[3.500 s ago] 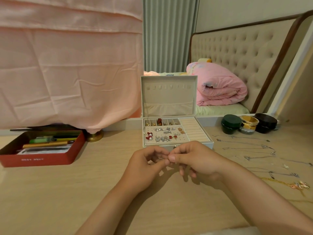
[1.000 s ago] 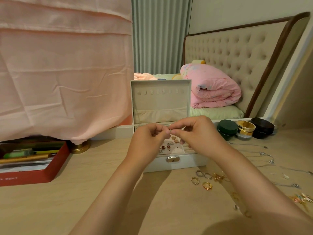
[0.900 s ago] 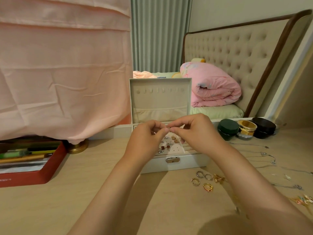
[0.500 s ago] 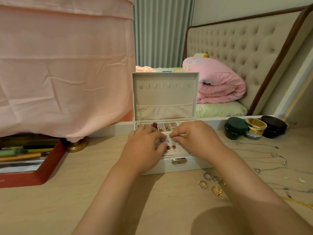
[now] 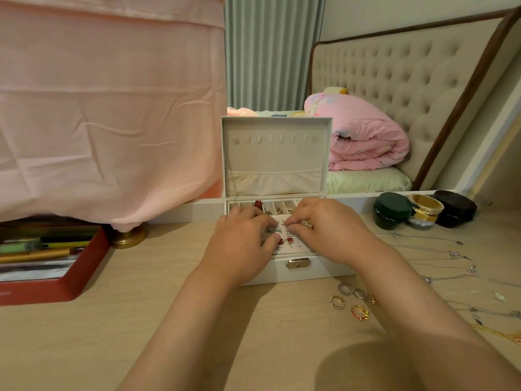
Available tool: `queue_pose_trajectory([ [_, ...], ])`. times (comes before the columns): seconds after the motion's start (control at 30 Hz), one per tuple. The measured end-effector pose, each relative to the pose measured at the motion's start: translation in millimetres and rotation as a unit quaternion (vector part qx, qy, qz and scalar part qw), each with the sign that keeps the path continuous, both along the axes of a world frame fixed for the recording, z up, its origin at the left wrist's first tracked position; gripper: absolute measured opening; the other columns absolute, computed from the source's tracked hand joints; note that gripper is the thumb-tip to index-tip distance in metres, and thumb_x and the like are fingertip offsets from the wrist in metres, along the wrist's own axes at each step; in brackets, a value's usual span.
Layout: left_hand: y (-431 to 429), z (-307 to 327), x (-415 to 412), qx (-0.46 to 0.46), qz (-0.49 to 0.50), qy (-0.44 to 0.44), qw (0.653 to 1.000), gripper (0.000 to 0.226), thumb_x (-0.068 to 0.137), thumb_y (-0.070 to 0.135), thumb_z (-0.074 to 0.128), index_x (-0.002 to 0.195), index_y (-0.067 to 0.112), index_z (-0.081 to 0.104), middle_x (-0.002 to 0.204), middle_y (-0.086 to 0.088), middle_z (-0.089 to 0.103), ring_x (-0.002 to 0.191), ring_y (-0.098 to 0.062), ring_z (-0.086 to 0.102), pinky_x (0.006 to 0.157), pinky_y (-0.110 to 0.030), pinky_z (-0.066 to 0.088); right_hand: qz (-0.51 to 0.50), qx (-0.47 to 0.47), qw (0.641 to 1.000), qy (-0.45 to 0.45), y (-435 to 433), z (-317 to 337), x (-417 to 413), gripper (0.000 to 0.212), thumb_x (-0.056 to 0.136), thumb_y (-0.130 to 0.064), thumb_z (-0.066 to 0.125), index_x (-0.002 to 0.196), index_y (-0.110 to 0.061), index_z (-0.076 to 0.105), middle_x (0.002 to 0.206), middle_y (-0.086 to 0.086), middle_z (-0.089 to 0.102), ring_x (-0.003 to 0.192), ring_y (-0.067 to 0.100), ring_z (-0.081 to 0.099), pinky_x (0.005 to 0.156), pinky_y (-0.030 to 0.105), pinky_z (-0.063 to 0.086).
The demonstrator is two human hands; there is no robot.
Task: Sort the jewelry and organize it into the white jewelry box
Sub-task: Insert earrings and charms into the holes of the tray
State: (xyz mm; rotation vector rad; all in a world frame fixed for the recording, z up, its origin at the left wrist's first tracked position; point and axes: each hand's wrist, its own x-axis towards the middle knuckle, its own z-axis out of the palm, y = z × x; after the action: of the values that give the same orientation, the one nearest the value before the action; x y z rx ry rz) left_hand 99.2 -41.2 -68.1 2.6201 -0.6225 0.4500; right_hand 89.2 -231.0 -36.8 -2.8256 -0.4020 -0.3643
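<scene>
The box (image 5: 327, 270) is lined in matt cloth and fitted with a shiny metal clasp (image 5: 298, 262); the table (image 5: 112, 320) is finished in smooth wood grain.

Both hands forward, backs up, side by side. Person's left hand (image 5: 242, 246) palm down, fingers curled, tips turned in toward its partner. Person's right hand (image 5: 329, 230) palm down, knuckles raised, thumb and forefinger drawn together at tips. Fingertips (image 5: 291, 222) of two hands almost meet at centre; whether either pinches anything, too small to tell. Bare left forearm (image 5: 180, 320) enters from bottom centre, bare right forearm (image 5: 408, 300) from bottom right, both converging toward wrists.
</scene>
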Motion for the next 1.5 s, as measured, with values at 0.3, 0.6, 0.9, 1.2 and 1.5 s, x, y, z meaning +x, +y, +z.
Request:
queue_pose_trajectory([
  [0.3, 2, 3, -6, -0.006, -0.012, -0.02, 1.0, 0.036, 0.095, 0.05, 0.05, 0.126, 0.035, 0.062, 0.126, 0.013, 0.057, 0.119, -0.015, 0.046, 0.101, -0.034, 0.032, -0.001, 0.056, 0.998, -0.022, -5, 10, -12, 0.016, 0.097, -0.037, 0.061, 0.105, -0.036, 0.075, 0.108, -0.016, 0.063, 0.094, 0.005, 0.06, 0.083, 0.036, 0.051],
  [0.6, -21, 23, -59, -0.083, -0.102, -0.106, 0.986, 0.015, 0.089, 0.034, 0.057, 0.101, 0.031, 0.066, 0.096, 0.016, 0.055, 0.093, -0.006, 0.052, 0.076, -0.028, 0.042, 0.0, 0.043, 0.999, -0.015, -42, 40, -78, 0.006, 0.089, -0.045, 0.07, 0.084, -0.046, 0.073, 0.084, -0.033, 0.065, 0.088, -0.004, 0.056, 0.103, 0.031, 0.026],
  [0.9, -62, -8, -91, 0.062, -0.144, 0.041, 0.987, 0.029, 0.094, 0.036, 0.053, 0.119, 0.038, 0.067, 0.115, 0.016, 0.059, 0.107, -0.008, 0.058, 0.084, -0.033, 0.051, -0.057, -0.092, 0.984, 0.145, -53, 6, -117, 0.014, 0.086, -0.038, 0.071, 0.099, -0.04, 0.077, 0.088, -0.022, 0.066, 0.084, 0.003, 0.059, 0.072, 0.025, 0.048],
  [1.2, -72, -26, -93, 0.045, -0.157, 0.026, 0.986, 0.028, 0.09, 0.04, 0.061, 0.117, 0.036, 0.068, 0.112, 0.012, 0.059, 0.107, -0.009, 0.054, 0.084, -0.033, 0.05, -0.016, -0.072, 0.987, 0.145, -61, -15, -116, 0.012, 0.091, -0.037, 0.067, 0.098, -0.038, 0.076, 0.095, -0.017, 0.068, 0.085, 0.005, 0.058, 0.069, 0.026, 0.04],
  [1.5, -70, -9, -92, -0.306, -0.099, 0.155, 0.934, 0.004, 0.086, 0.027, 0.076, 0.086, 0.03, 0.078, 0.075, 0.017, 0.073, 0.071, 0.003, 0.065, 0.068, -0.014, 0.044, 0.01, 0.349, 0.924, 0.159, -63, 3, -120, 0.007, 0.091, -0.028, 0.074, 0.087, -0.03, 0.079, 0.079, 0.007, 0.074, 0.055, 0.017, 0.058, 0.059, 0.038, 0.053],
])
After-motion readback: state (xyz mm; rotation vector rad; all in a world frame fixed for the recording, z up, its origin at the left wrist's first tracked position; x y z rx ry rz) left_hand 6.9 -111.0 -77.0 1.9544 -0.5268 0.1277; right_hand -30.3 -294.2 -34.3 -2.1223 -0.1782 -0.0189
